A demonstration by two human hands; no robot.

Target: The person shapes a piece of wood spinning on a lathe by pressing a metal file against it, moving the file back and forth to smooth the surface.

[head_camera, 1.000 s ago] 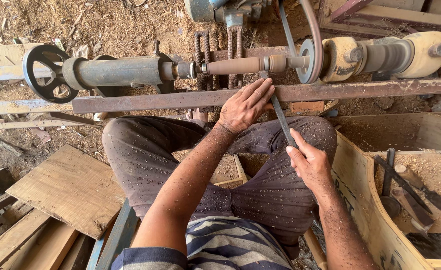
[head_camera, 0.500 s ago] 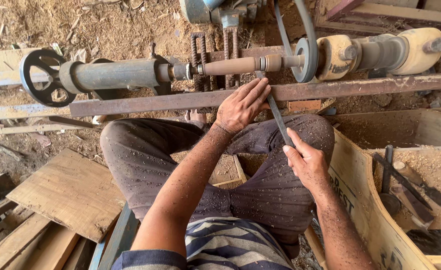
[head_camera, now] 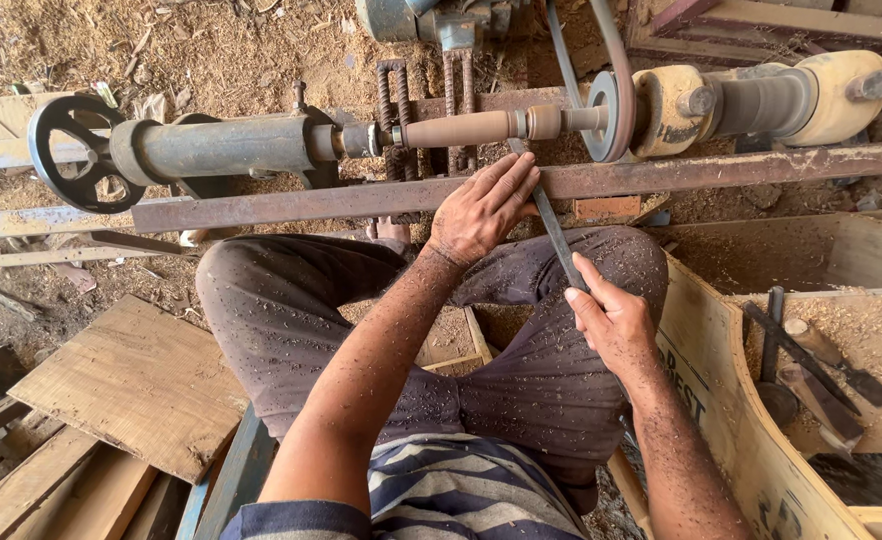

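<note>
Only the head view here, looking straight down at your lap and the lathe. Your left hand is laid mostly flat, fingers stretched out and close together, resting across the rusty rest bar and pinning the chisel down where it crosses the bar. It's not wrapped around anything, more of a press than a grip. Your right hand is lower, over your right thigh, curled round the back end of the chisel with the thumb lying along the top of it, so that hand is closed on the tool. The chisel runs up and slightly left from the right hand, goes under the left fingers, and its tip meets the workpiece, the round tan wood piece mounted just beyond the bar, right above your left fingertips. Can't tell exactly how the tip sits on the wood. A crate with sawdust and a few spare tools sits just beside your right forearm.
</note>
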